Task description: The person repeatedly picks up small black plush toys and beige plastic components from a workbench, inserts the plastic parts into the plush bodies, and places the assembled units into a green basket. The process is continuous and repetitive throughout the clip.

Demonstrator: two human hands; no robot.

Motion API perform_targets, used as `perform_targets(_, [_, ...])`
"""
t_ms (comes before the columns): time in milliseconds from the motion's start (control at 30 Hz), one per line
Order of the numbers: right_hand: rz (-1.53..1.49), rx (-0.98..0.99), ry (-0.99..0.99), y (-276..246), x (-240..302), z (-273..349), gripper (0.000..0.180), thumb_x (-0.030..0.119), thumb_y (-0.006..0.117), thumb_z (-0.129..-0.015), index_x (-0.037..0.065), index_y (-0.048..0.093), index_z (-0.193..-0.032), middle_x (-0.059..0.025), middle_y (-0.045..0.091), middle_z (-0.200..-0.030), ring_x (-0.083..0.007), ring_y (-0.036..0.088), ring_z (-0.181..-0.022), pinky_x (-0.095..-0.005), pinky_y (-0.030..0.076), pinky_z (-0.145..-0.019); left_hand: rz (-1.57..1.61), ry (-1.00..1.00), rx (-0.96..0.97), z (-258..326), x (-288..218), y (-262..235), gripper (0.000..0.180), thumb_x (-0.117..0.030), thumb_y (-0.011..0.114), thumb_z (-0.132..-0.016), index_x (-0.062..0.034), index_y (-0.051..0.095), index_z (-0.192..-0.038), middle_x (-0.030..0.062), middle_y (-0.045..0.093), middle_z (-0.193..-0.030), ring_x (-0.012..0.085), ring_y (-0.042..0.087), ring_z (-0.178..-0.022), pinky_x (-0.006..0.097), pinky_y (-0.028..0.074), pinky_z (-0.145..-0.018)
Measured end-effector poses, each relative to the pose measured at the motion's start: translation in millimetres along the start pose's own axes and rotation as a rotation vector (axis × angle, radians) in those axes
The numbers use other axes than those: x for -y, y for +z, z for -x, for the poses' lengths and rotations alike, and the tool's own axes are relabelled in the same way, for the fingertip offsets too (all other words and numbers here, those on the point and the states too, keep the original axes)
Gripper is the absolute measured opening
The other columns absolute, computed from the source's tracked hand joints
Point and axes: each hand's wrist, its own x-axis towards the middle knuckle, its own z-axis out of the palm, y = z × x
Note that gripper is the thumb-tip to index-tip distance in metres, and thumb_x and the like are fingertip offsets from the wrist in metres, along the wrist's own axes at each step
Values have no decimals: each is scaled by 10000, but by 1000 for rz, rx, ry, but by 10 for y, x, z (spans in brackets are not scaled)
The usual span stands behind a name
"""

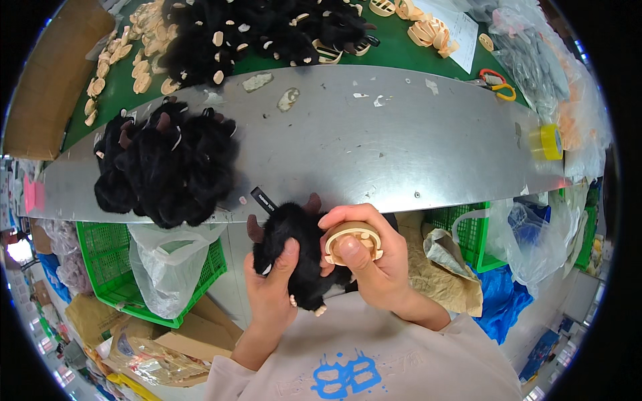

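My left hand (269, 287) is closed round a black plush toy (294, 237) with brown horns, a black tag loop and small pale feet. It hangs in front of the metal table's near edge, over my lap. My right hand (374, 260) grips a round cream plastic piece (354, 242) with a raised rim, the thumb pressed on its face. The piece is held against the toy's right side; whether it is fixed there I cannot tell. Part of the toy is hidden behind my right hand.
A pile of similar black plush toys (170, 160) lies on the metal table (321, 140) at left. Farther back, more toys and loose cream pieces (428, 33) cover a green surface. Scissors (498, 85) and yellow tape (551, 142) sit at right. Green crates (110, 267) stand below.
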Motion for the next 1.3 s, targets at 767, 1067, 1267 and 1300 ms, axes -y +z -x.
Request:
perform_targets(767, [675, -66, -584, -19, -117, -139, 376, -52, 721, -747, -61, 565, -1089, -164, 631, -937, -312, 619, -740, -332, 518, -621, -378, 344, -159, 122, -11, 130, 266, -64, 686, -918, 51, 630, -1152, 55, 675, -1043, 100, 588, -914, 248, 473, -840])
perform_targets(1067, [669, 42, -698, 85, -316, -283, 529, 234, 685, -820, -30, 519, -1247, -193, 580, -977, -371, 545, -877, -445, 482, -757, -327, 408, -198, -10, 55, 124, 162, -126, 670, -949, 20, 651, -1017, 1, 648, -925, 57, 529, -841, 224, 451, -760])
perform_targets(1267, [842, 159, -677, -145, -246, -364, 429, 256, 775, -720, 41, 636, -1065, -108, 541, -774, -265, 521, -632, -334, 454, -556, -196, 135, -74, -45, 53, -126, 225, -217, 662, -967, 6, 671, -942, -22, 631, -857, 45, 500, -803, 220, 425, -693])
perform_targets(1300, [820, 115, -713, -144, -228, -402, 376, 253, 798, -684, 38, 649, -954, -71, 528, -689, -222, 475, -513, -286, 416, -469, -201, 117, -66, -12, 64, -135, 235, -226, 661, -968, 5, 673, -927, -22, 630, -852, 46, 498, -802, 221, 422, -688])
